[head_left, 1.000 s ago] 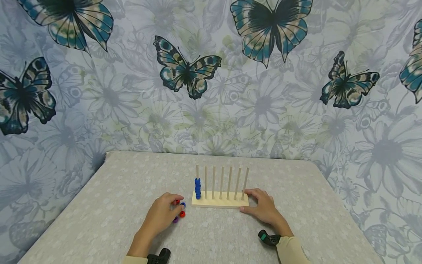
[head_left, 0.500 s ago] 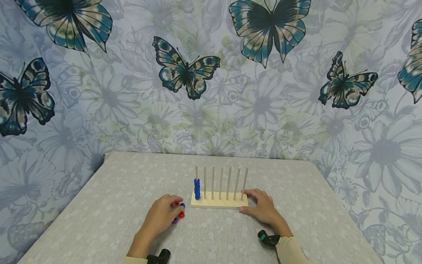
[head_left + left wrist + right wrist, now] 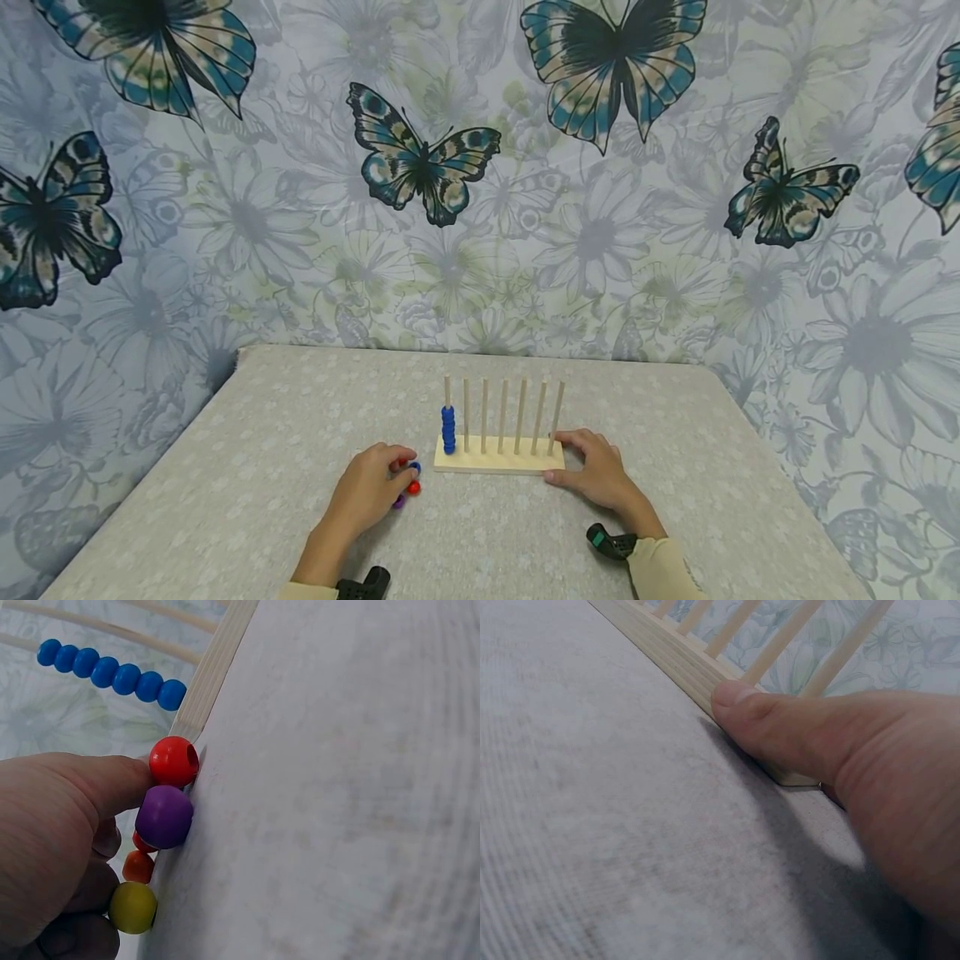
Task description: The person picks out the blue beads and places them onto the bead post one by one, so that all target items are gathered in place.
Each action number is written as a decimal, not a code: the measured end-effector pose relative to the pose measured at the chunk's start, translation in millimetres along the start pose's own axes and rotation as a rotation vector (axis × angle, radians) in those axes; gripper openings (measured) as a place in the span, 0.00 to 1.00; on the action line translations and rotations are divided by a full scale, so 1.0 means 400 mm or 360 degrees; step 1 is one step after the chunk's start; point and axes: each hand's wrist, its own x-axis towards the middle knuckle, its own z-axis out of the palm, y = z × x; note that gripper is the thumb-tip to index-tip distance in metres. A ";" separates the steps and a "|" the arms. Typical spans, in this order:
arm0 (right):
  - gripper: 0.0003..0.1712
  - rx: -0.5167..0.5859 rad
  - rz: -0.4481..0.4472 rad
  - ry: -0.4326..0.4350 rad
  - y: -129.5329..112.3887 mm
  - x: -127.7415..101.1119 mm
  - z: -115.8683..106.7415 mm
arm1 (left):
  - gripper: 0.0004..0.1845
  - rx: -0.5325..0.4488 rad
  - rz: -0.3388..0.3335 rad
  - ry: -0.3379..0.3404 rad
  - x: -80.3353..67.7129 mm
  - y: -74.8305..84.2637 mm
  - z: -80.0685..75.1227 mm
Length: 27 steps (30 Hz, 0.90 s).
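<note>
A wooden rack [image 3: 491,464] with several upright pegs stands mid-table, and a stack of blue beads [image 3: 448,429] sits on its leftmost peg. My left hand [image 3: 401,477] curls over a small cluster of loose beads [image 3: 410,485] just left of the rack. In the left wrist view its thumb tip presses the red bead [image 3: 174,760]. A purple bead [image 3: 164,817], an orange one [image 3: 138,866] and a yellow one [image 3: 133,907] lie along the fingers. My right hand [image 3: 561,457] grips the rack's right end, thumb [image 3: 739,701] against the front of the base [image 3: 667,656].
The table has a grey patterned cloth [image 3: 225,467], with its edges to the left, right and back. A butterfly-print backdrop [image 3: 480,208] hangs right behind it. Black wrist cameras [image 3: 611,542] sit on both forearms.
Both hands keep their places on the beads and the rack. Only the head view has shifted slightly.
</note>
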 end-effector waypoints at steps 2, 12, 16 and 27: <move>0.42 0.0002 0.0003 0.0001 -0.001 -0.001 -0.001 | 0.13 0.0000 0.0001 0.0003 -0.001 0.001 0.001; 0.42 0.0015 -0.0005 0.0001 -0.001 -0.004 -0.002 | 0.12 0.0034 0.0017 0.0003 -0.003 -0.002 0.006; 0.42 0.0017 -0.0003 -0.0007 -0.002 -0.003 -0.003 | 0.11 0.0049 0.0017 -0.0010 -0.003 -0.002 0.006; 0.42 0.0012 0.0011 -0.0006 -0.003 -0.004 -0.003 | 0.10 0.0043 0.0018 -0.0027 -0.006 0.000 0.006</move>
